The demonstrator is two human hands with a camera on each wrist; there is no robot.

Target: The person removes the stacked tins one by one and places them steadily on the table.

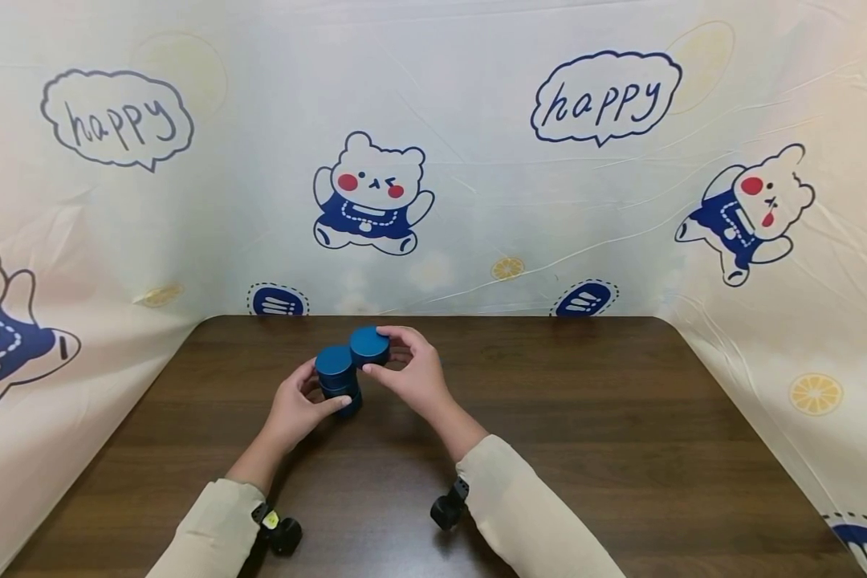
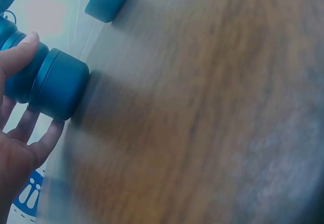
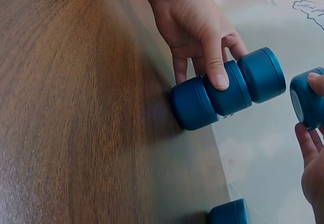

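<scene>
Blue, smooth round tins, probably light and rigid, with slick sides that could slide on one another. Three stand stacked point(image 1: 337, 382) near the middle of the dark wooden desk point(image 1: 592, 417); the left hand point(image 1: 298, 408) curls thumb and fingers around the middle one. The right hand point(image 1: 412, 371) pinches a fourth tin point(image 1: 369, 346) by its rim, beside the stack's top. A fifth tin point(image 3: 229, 214) sits apart. Gripping the sides, not the lids, seems safest.
</scene>
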